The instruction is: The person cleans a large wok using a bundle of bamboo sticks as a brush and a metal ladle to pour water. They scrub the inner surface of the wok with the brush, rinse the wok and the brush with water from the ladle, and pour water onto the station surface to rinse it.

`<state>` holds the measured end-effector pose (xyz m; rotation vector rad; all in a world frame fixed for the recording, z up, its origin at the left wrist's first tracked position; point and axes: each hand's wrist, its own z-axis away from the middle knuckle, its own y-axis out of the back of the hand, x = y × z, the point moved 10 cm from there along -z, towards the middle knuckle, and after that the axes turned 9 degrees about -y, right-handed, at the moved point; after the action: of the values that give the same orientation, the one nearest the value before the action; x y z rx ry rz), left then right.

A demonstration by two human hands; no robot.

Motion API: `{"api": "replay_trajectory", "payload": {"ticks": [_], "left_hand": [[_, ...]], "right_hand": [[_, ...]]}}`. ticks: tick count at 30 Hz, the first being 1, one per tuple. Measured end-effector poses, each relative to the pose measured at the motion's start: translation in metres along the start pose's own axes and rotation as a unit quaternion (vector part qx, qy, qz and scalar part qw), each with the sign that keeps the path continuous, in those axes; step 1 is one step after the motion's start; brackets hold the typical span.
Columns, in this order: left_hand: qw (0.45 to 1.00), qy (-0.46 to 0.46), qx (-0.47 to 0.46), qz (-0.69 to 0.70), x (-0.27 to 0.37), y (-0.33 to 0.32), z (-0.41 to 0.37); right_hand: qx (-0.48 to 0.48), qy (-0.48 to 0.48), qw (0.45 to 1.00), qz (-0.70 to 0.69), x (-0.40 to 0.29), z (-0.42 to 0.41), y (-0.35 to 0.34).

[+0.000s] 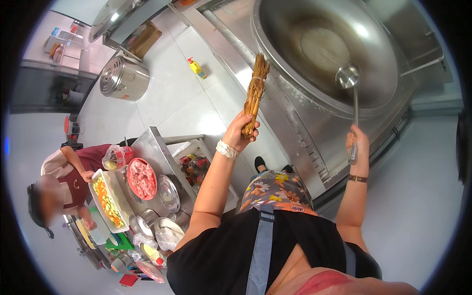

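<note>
My left hand (241, 129) grips the lower end of a bundled straw wok brush (255, 92), its bristles pointing up beside the rim of a large steel wok (267, 48). In my right hand (357, 142) is the handle of a metal ladle (347, 76). The ladle's bowl hangs over the near right part of the wok; whether it touches the metal I cannot tell. A round pool of cloudy liquid (324, 48) lies at the wok's bottom. The wok sits in a stainless steel stove top (291, 107) with a slotted gutter.
To the left, a co-worker (84, 158) holds a white tray (121, 195) of cut vegetables over a steel table (153, 147). A red bowl of minced meat (142, 179) stands there. A lidded steel pot (125, 79) and a yellow bottle (197, 68) are on the tiled floor.
</note>
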<state>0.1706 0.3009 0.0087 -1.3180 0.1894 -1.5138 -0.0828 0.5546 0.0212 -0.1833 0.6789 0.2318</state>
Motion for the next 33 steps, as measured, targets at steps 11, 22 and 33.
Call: {"api": "replay_trajectory", "payload": {"ticks": [11,22,33], "left_hand": [[0.956,-0.162,0.159,-0.186,0.084,0.047,-0.038],[0.959,-0.053,0.105,-0.257,0.182,0.114,-0.182],[0.932,-0.057,0.071,-0.351,0.257,0.151,-0.235]], "right_hand": [[-0.098,0.001,0.993,-0.067,0.012,-0.033,-0.06],[-0.043,0.055,0.997,-0.036,-0.014,-0.073,-0.148],[0.141,0.044,0.986,-0.073,-0.064,-0.218,-0.179]]}}
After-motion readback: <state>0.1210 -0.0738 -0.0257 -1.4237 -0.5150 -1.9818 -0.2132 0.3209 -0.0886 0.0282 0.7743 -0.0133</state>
